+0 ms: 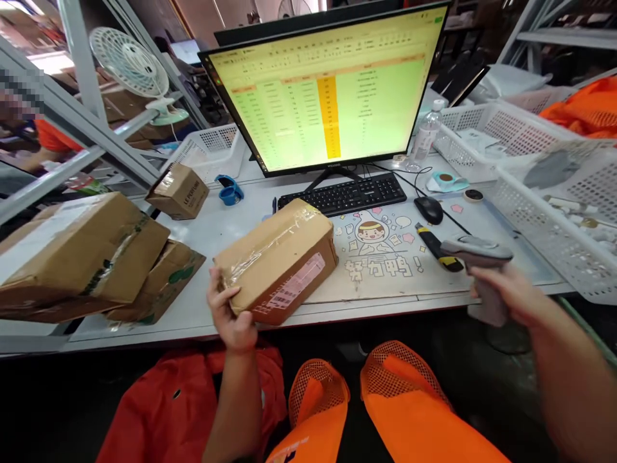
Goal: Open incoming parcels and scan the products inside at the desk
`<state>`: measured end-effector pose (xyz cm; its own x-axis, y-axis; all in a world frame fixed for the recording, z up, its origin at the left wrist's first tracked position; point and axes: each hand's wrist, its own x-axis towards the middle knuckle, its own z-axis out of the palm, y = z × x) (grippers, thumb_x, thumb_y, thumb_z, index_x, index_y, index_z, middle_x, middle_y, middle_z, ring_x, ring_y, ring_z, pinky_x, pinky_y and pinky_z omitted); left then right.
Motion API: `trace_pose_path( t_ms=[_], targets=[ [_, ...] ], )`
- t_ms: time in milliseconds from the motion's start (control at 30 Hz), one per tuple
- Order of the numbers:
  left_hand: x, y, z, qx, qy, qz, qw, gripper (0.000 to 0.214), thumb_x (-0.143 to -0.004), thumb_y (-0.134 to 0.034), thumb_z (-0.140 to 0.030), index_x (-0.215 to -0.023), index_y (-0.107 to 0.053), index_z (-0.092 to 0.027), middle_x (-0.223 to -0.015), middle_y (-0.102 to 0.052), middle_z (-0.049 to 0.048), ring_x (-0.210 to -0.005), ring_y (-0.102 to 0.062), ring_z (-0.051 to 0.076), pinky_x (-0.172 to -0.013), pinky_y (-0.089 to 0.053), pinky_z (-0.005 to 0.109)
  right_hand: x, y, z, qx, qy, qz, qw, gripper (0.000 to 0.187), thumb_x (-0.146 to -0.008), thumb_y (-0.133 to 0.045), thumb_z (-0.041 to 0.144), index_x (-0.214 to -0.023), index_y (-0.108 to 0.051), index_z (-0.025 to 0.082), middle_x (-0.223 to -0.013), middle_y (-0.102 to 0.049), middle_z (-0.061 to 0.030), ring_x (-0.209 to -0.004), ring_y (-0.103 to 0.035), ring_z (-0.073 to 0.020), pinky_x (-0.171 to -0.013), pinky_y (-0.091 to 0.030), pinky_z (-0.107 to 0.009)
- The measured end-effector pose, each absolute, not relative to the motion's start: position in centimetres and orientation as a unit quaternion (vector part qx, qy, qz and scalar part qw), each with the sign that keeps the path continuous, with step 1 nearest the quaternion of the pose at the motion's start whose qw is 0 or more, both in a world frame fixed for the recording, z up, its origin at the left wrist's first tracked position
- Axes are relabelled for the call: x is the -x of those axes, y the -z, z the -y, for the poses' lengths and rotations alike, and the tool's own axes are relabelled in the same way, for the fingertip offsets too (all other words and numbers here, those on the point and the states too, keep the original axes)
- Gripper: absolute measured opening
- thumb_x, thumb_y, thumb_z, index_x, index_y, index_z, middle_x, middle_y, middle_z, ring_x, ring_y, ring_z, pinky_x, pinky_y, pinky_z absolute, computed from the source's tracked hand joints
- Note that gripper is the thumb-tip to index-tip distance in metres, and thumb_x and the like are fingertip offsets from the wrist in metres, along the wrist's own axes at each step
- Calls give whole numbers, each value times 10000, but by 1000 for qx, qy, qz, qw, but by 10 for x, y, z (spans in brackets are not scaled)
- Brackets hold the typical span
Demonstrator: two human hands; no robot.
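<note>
My left hand (230, 310) grips the near left corner of a taped cardboard parcel (274, 257), tilted up off the desk with its pink shipping label facing me. My right hand (504, 292) is closed round the handle of a grey barcode scanner (477, 252), held at the desk's front edge to the right of the parcel, its head pointing left. A yellow-and-black utility knife (436, 247) lies on the desk mat just left of the scanner.
Behind the parcel stand a black keyboard (344, 193), a mouse (428, 209) and a monitor (328, 90) showing a spreadsheet. Cardboard boxes (87, 251) pile at the left, a smaller box (178, 191) behind. White mesh baskets (554, 212) line the right. Orange mesh bags (385, 399) lie below.
</note>
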<state>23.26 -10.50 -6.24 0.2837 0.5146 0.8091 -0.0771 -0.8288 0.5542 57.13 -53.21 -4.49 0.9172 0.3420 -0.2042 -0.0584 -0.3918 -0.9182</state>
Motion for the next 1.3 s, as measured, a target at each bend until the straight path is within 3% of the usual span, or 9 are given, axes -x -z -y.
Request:
trace_pose_path(
  t_ms=[167,300,400,600,767,933,1033,1133,1300],
  targets=[
    [-228,63,78,-661,-657,-218,291,207,-839,-474,-365,-961,-576,-232,-1478,-636,126,-1483,-531,360,-1205,-434,598,-674,37,544,835,-233,-34,497,234,-836,-715,448,-855,-738,216,-940,-764,-266,-693,-738,-315,-608,-589,-468],
    [-238,63,88,-619,-687,-246,291,232,-882,-516,-414,-1025,-546,-233,-1250,-710,116,-1259,-670,347,-1114,-497,585,-692,42,547,940,-96,-22,326,264,-839,-745,452,-721,-696,221,-974,-737,-284,-1111,-720,-438,-909,-544,-581],
    [-243,60,97,-609,-696,-246,290,212,-836,-642,-367,-1006,-573,-261,-1151,-719,56,-1187,-678,347,-1103,-490,600,-671,38,521,978,27,5,208,306,-841,-740,483,-889,-773,182,-1119,-722,-279,-1292,-616,-488,-1063,-455,-631],
    [-248,45,88,-572,-710,-263,317,133,-756,-557,-376,-847,-607,-293,-998,-763,16,-1114,-714,418,-1019,-505,664,-641,41,349,915,3,348,204,435,-984,-539,352,-1298,-733,122,-1360,-711,-175,-1295,-627,-308,-1143,-464,-421],
    [-241,40,77,-567,-692,-318,314,126,-648,-475,-396,-707,-531,-298,-838,-743,23,-998,-745,413,-879,-558,628,-657,53,265,904,42,407,128,574,-979,-479,216,-1520,-548,38,-1549,-572,-238,-1505,-397,-388,-1209,-323,-554],
    [-231,48,58,-584,-674,-275,359,163,-590,-500,-362,-705,-563,-264,-794,-751,28,-902,-745,372,-791,-562,561,-661,58,241,921,68,367,116,564,-1026,-424,330,-1467,-580,15,-1388,-628,-292,-1344,-476,-410,-1136,-331,-588],
    [-241,52,39,-604,-632,-236,426,205,-588,-487,-371,-749,-520,-248,-787,-755,39,-848,-745,333,-795,-576,528,-655,51,238,923,65,363,108,521,-1028,-427,386,-1309,-690,35,-1393,-606,-288,-1338,-458,-411,-1130,-338,-569],
    [-257,53,28,-628,-603,-243,428,240,-665,-463,-409,-821,-510,-232,-857,-764,78,-889,-754,309,-814,-597,487,-645,40,272,921,87,361,116,564,-1004,-472,375,-1447,-613,57,-1516,-541,-267,-1414,-428,-409,-1156,-342,-553],
    [-258,39,83,-690,-670,-232,146,285,-910,-531,-433,-1024,-586,-177,-1330,-703,185,-1369,-618,351,-1179,-457,585,-620,41,402,960,63,265,70,593,-1008,-476,497,-1363,-690,74,-1285,-695,-260,-1220,-619,-418,-1041,-466,-529]
  ],
)
